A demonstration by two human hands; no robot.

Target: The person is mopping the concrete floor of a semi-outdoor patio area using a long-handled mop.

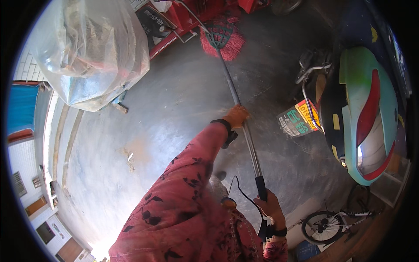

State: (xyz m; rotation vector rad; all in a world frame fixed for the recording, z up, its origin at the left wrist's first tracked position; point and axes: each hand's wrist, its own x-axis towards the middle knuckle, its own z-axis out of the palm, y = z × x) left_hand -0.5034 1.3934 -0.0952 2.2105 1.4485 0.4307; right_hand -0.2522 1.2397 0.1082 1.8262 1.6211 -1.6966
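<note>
A long broom with a grey metal handle (252,147) runs from near my body toward the far side of the concrete floor. Its pink bristles (230,52), held in a green plastic frame (219,34), reach the floor beside a red vehicle. Partway along the handle, my left hand (236,117) is wrapped around the shaft. My right hand (273,208) grips the black sleeve at the near end. Both wrists wear black bands, and a black cable (245,191) hangs near the right hand.
Clear plastic sheeting (98,59) covers a bulky load at upper left, beside the red vehicle (203,16). On the right stands a vehicle with a pale green and red shell (370,121) and a printed mud flap (298,121). A bicycle (322,227) is lower right. Small debris (131,158) lies on the floor.
</note>
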